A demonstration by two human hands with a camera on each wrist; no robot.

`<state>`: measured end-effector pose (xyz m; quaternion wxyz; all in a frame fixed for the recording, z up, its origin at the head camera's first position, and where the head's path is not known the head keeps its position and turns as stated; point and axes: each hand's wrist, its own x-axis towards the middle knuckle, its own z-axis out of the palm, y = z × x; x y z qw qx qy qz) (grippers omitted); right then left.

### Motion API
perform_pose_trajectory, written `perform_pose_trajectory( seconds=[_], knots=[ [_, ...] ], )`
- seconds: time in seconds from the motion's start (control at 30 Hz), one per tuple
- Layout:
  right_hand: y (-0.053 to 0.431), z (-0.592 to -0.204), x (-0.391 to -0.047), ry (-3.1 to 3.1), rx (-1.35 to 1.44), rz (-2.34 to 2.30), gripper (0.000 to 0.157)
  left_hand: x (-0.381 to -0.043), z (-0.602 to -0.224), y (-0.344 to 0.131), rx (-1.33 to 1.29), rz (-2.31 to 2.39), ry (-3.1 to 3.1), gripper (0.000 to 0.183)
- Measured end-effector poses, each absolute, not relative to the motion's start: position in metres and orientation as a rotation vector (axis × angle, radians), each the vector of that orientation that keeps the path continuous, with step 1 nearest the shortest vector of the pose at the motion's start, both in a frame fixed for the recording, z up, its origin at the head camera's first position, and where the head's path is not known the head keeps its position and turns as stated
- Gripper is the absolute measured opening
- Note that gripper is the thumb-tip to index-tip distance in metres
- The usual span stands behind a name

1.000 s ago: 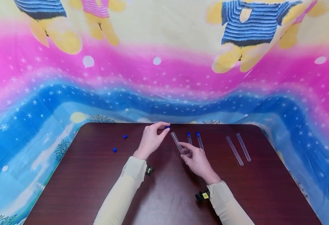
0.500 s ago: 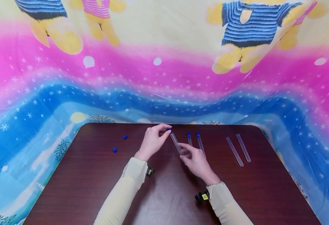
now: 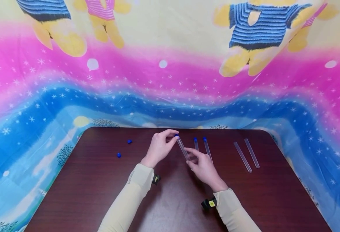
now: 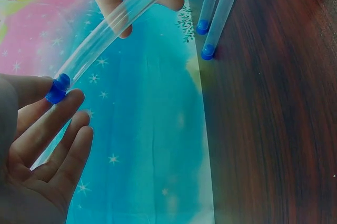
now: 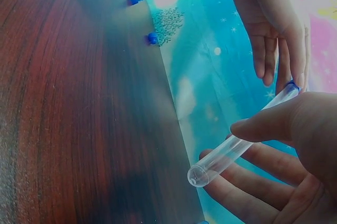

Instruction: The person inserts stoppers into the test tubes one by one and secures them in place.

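Observation:
My left hand [image 3: 158, 146] pinches a small blue cap [image 4: 59, 88] between thumb and fingertips. The cap sits at the mouth of a clear test tube [image 3: 183, 148]; how deep it is pushed in, I cannot tell. Around the lower part of that tube, my right hand [image 3: 203, 166] holds with thumb and fingers, and the rounded end [image 5: 199, 175] sticks out below in the right wrist view. The tube is tilted, its capped end toward the left hand. Just behind the right hand lie two tubes with blue caps [image 3: 205, 139], partly hidden by it.
Two loose blue caps, one farther back [image 3: 129, 141] and one nearer [image 3: 119, 155], lie on the left of the dark wooden table [image 3: 170, 206]. Two uncapped clear tubes [image 3: 242, 157] lie at the right. A patterned cloth [image 3: 170, 96] hangs behind the table.
My left hand has moved slightly right and down, bringing the blue cap from a small gap onto the tube's mouth. The right hand has stayed almost still with its tube.

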<state>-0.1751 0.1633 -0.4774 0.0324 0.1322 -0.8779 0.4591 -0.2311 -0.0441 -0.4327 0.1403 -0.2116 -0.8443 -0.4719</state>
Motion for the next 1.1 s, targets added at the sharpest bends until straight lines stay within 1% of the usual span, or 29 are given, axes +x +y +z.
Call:
perform_pose_trajectory(
  seconds=[0.43,0.77,1.1],
  knots=[
    [0.16,-0.476,-0.174,-2.669,0.399,1.389,0.052,-0.233,-0.436,-0.041,-0.65,-1.254,-2.469,0.034],
    [0.156,-0.474,-0.179,-2.616,0.444,1.257,0.038,-0.236,-0.436,-0.036,-0.695,-1.321,-2.418,0.043],
    [0.153,-0.473,-0.183,-2.579,0.449,1.288,0.036,-0.235,-0.436,-0.03,-0.687,-1.372,-2.374,0.049]
  ],
)
